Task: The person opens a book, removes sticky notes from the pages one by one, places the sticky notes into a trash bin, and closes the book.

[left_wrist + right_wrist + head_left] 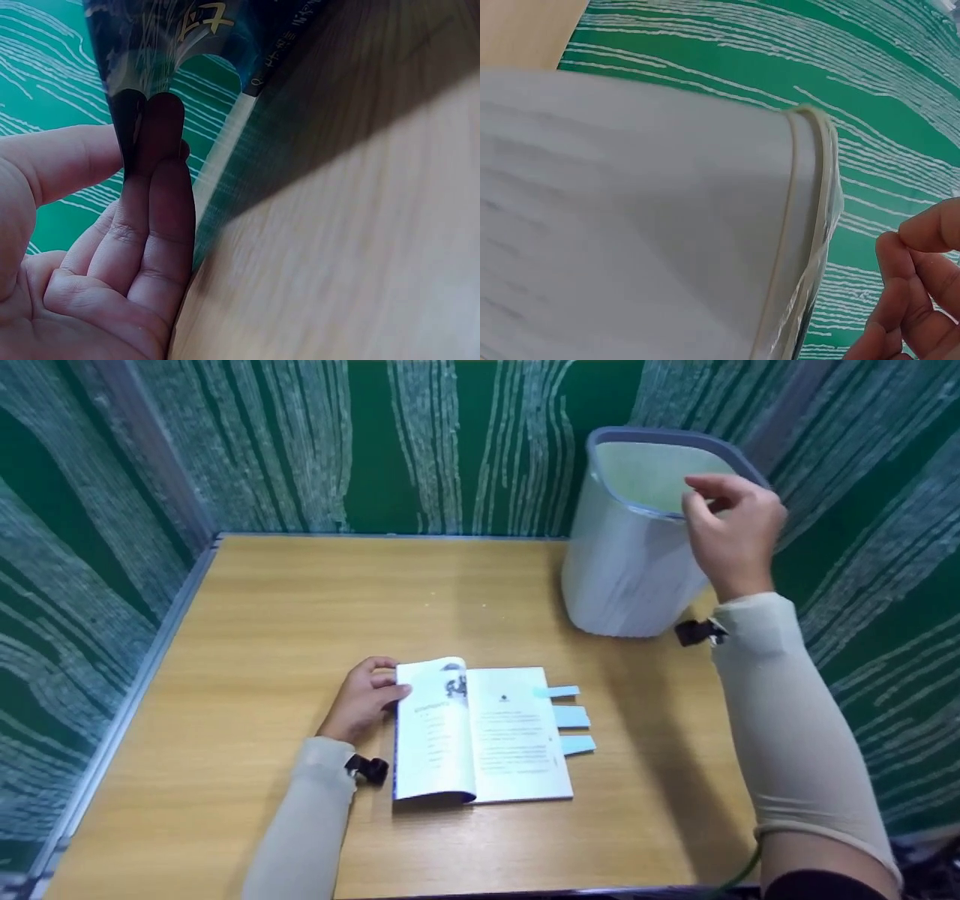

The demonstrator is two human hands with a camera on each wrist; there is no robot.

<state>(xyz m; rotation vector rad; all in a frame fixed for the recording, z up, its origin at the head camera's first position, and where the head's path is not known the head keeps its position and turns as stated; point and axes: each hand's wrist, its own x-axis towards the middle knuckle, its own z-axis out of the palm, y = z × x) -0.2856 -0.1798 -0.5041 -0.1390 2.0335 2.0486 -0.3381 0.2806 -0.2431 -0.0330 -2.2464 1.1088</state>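
Observation:
An open book (517, 735) lies on the table, with printed text and a small picture on its pages. My left hand (365, 699) pinches its left edge, thumb on the page and fingers behind the cover. From below, the left wrist view shows the dark cover (202, 30) bending upward above the fingers. Three light blue page tabs (574, 717) stick out from the book's right edge. At the back right, my right hand (739, 529) is held over the rim of a white bin (630, 562). Its thumb and fingertips meet, and nothing shows between them.
The bin's grey rim (667, 433) stands high above the wooden table (322, 600), near its back right corner. A clear liner edge (810, 285) hangs over the rim. Green patterned curtains (405, 450) enclose the back and sides.

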